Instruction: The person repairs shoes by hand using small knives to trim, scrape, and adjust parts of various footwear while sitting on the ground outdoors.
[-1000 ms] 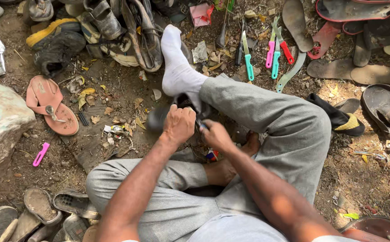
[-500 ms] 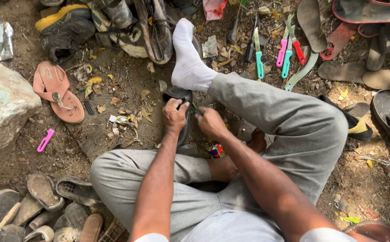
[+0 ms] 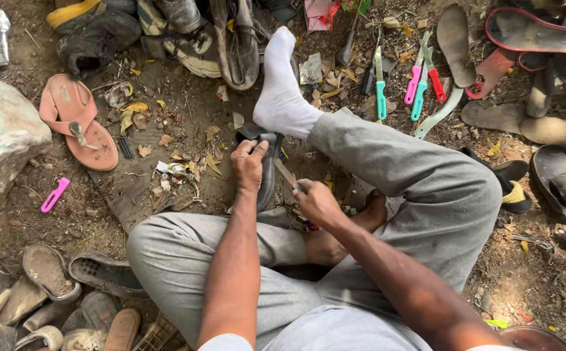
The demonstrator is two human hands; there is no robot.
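Here left hand point(image 3: 249, 166) clenches a half-hidden dark shoe point(image 3: 266, 170); right hand point(image 3: 318, 203) grips a blade point(image 3: 285, 173).

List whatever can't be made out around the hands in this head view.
- Dark shoe: mostly hidden behind the left hand and the socked foot.
- Blade: its handle is buried in the right hand.
- Small coloured object under the right hand: too covered to identify.
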